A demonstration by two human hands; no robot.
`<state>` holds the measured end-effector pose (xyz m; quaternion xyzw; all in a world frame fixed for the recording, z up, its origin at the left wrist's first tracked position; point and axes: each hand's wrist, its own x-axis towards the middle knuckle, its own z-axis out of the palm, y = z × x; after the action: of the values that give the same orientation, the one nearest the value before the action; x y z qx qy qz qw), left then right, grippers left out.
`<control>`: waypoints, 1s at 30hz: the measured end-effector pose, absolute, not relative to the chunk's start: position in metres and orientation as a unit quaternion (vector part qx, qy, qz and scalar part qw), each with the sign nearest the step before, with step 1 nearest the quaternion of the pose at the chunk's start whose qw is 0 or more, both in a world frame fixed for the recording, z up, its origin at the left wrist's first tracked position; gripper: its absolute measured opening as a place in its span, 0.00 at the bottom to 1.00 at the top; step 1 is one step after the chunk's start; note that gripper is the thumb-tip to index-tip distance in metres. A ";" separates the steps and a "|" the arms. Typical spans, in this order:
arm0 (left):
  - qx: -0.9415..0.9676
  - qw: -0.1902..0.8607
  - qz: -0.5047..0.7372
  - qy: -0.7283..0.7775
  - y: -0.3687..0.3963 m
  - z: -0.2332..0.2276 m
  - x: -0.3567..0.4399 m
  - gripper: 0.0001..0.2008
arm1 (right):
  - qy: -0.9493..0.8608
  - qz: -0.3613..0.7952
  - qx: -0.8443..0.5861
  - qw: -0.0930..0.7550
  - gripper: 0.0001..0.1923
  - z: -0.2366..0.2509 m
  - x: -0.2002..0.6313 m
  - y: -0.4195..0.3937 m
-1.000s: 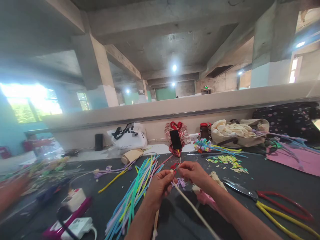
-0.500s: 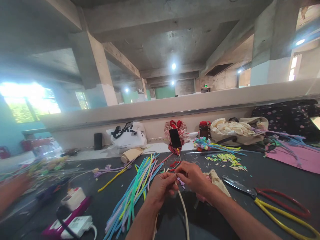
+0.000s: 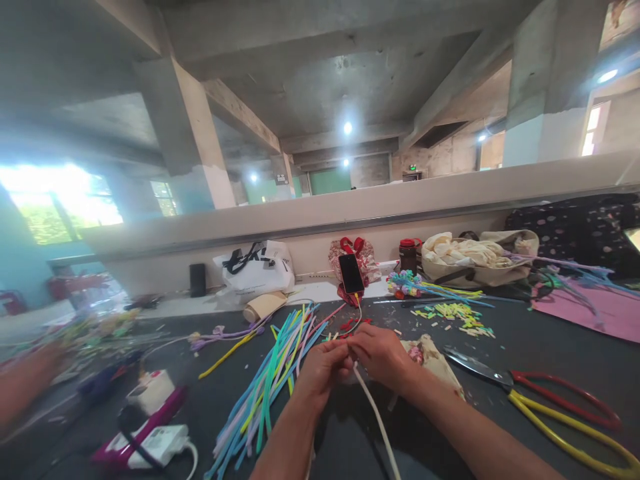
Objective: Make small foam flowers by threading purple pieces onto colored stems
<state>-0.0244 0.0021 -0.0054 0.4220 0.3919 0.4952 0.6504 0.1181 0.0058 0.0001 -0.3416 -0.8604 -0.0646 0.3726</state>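
Observation:
My left hand (image 3: 323, 370) and my right hand (image 3: 381, 355) meet over the dark table, fingertips pinched together. Whatever they pinch is small and hidden by the fingers. A pale cord (image 3: 375, 410) runs from beneath my hands to the bottom edge; I cannot tell whether either hand touches it. Left of my left hand lies a loose bundle of blue, green, yellow and lilac fuzzy stems (image 3: 273, 380). Just past my right hand is a crumpled beige cloth (image 3: 436, 363) with pink on it. Large scissors (image 3: 510, 383) with one red and one yellow handle lie farther right.
A phone (image 3: 350, 273) leans upright ahead, with a cable plugged in. Short cut stem pieces (image 3: 457, 315) lie at right, near a bunch of fuzzy flowers (image 3: 405, 285). A purple power strip (image 3: 143, 430) with plugs sits at left. Another person's blurred hand (image 3: 37, 373) shows at far left.
My fingers have drawn closer together, and the purple bit seen under my right hand is now hidden. The pale cord's lower end has swung right. The view has shifted slightly.

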 end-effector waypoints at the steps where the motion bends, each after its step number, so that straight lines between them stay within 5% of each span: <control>1: 0.419 0.649 0.500 0.392 0.003 -0.006 -0.026 0.09 | -0.859 -0.023 -0.332 0.390 0.10 0.001 0.119 0.007; 5: 0.418 0.656 0.498 0.384 0.002 -0.004 -0.025 0.10 | -0.790 0.226 -0.327 0.466 0.08 0.004 0.122 0.010; 8: 0.426 0.664 0.486 0.375 -0.001 -0.001 -0.023 0.08 | -0.762 0.271 -0.345 0.477 0.05 0.003 0.121 0.011; 17: 0.442 0.664 0.483 0.360 -0.001 -0.002 -0.026 0.08 | -0.781 0.208 -0.332 0.486 0.08 0.008 0.122 0.007; 30: 0.448 0.700 0.418 0.366 -0.001 -0.002 -0.029 0.10 | -0.864 -0.026 -0.347 0.363 0.09 0.005 0.126 0.005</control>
<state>-0.0286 -0.0014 -0.0016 0.4480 0.3664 0.4184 0.7000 0.1255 0.0050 0.0047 -0.3465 -0.8645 -0.0261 0.3632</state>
